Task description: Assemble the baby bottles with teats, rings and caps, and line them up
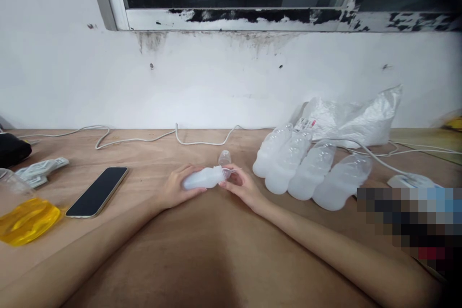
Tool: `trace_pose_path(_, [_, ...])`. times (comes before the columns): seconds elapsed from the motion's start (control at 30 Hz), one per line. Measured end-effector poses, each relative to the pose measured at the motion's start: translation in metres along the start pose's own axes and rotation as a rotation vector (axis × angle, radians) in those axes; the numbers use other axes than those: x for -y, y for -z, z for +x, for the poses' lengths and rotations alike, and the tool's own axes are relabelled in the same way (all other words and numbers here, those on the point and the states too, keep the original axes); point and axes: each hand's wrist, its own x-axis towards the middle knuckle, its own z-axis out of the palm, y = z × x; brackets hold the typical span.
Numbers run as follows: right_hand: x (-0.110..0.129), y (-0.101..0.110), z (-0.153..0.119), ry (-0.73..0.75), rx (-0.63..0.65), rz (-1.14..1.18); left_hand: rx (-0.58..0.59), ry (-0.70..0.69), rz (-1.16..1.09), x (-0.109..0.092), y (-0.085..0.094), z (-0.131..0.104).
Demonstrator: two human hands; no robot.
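Note:
A small frosted white bottle (202,179), which looks like a baby bottle, lies on its side above the wooden table. My left hand (179,185) is wrapped round its body from the left. At the bottle's right end, the fingers of my right hand (242,184) are closed on a clear soft-looking top (226,173), which looks like a teat. A thin pale edge or strand sticks out there; I cannot make out its kind. Just behind the bottle's neck sits a clear dome cap (224,157).
Several frosted bottles with clear caps (299,163) lie in a row at the right, before a white plastic bag (353,118). A phone (97,192) and a container of yellow liquid (29,221) are at left. A white cable (202,143) runs along the back.

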Motion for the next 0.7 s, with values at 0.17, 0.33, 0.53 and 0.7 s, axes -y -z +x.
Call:
trace_pose_path(0.17, [0.002,0.000,-0.001,-0.002,0.038,-0.141,-0.029,-0.048,0.078,0.000,-0.006,-0.005])
trace_pose_path(0.33, [0.004,-0.001,-0.004,0.018,0.051,-0.036,0.074,0.062,-0.106,0.001,0.001,0.001])
trace_pose_path(0.53, [0.006,-0.001,-0.008,0.040,0.115,0.031,0.217,0.183,-0.293,0.001,0.008,0.002])
trace_pose_path(0.7, [0.010,0.001,-0.010,0.048,0.205,-0.092,0.231,0.113,-0.126,-0.002,0.009,-0.003])
